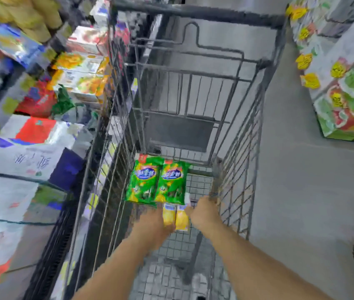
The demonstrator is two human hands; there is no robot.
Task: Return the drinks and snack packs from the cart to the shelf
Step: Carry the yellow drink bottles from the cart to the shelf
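Observation:
Both my arms reach down into a grey wire cart (234,161). Two green snack packs (156,182) lie side by side on the cart floor. Just nearer me lie two yellow packs (177,217). My left hand (152,226) is at the left yellow pack and seems to be touching it; the blur hides its fingers. My right hand (204,211) is at the right yellow pack's far end, near a small white item (187,199). Whether either hand grips anything cannot be made out.
Shelves (31,131) packed with boxes and bags run along the left of the cart. A display of colourful cartons (344,83) stands at the right across a grey floor aisle. The whole frame is motion-blurred.

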